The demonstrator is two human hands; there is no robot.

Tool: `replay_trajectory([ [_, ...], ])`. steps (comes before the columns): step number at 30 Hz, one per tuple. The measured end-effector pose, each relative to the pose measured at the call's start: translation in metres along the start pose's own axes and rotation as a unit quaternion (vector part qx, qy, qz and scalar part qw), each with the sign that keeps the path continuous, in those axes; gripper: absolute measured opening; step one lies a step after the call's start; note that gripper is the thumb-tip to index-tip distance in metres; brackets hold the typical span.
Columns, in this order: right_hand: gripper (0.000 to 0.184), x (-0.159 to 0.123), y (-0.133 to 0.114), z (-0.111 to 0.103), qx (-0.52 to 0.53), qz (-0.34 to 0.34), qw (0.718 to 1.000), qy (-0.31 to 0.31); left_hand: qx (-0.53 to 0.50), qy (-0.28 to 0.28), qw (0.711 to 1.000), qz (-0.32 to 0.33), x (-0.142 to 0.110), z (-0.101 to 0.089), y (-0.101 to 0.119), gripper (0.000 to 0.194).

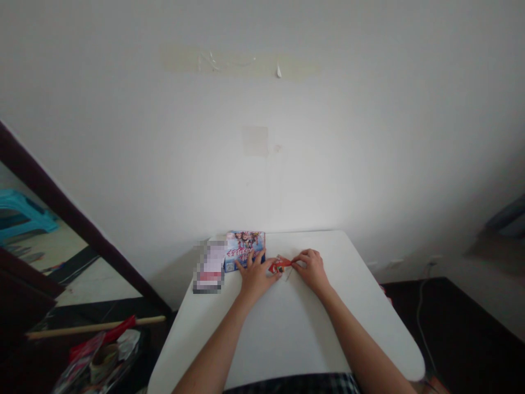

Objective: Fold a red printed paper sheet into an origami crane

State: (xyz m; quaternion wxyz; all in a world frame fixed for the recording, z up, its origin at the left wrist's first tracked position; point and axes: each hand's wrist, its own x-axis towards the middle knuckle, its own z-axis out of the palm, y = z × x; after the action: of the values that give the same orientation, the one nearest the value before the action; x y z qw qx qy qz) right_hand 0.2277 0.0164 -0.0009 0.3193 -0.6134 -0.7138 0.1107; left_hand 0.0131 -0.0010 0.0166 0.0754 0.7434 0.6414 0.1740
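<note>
A small red printed piece (277,267), perhaps paper or a wrapper, is held just above the far part of the white table (295,317). My left hand (255,276) has its left end between thumb and index finger, while the other fingers spread over a colourful printed card or box (246,246). My right hand (310,269) pinches the narrow right end of the red piece. A thin line, too small to identify, lies below it between the hands.
A blurred-out flat item (210,267) lies at the table's left edge. The white wall (328,164) rises directly behind the table. On the floor at left are a bag of items (104,358) and a wooden stick (94,327); a cable (420,317) hangs at right.
</note>
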Motion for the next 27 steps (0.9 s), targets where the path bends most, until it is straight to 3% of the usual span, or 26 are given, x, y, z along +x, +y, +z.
replay_trajectory([
  [11,0.01,0.0,0.0,-0.001,-0.003,-0.003,1.0,-0.002,-0.007,-0.02,1.0,-0.004,0.001,-0.006,0.004,0.046],
  [17,0.027,0.0,0.004,0.004,0.002,-0.003,1.0,0.022,-0.022,-0.003,1.0,0.009,0.0,-0.004,0.003,0.048],
  [27,0.014,0.003,0.013,0.005,0.037,-0.023,0.999,-0.001,-0.039,0.02,0.998,0.05,-0.002,-0.003,0.007,0.05],
])
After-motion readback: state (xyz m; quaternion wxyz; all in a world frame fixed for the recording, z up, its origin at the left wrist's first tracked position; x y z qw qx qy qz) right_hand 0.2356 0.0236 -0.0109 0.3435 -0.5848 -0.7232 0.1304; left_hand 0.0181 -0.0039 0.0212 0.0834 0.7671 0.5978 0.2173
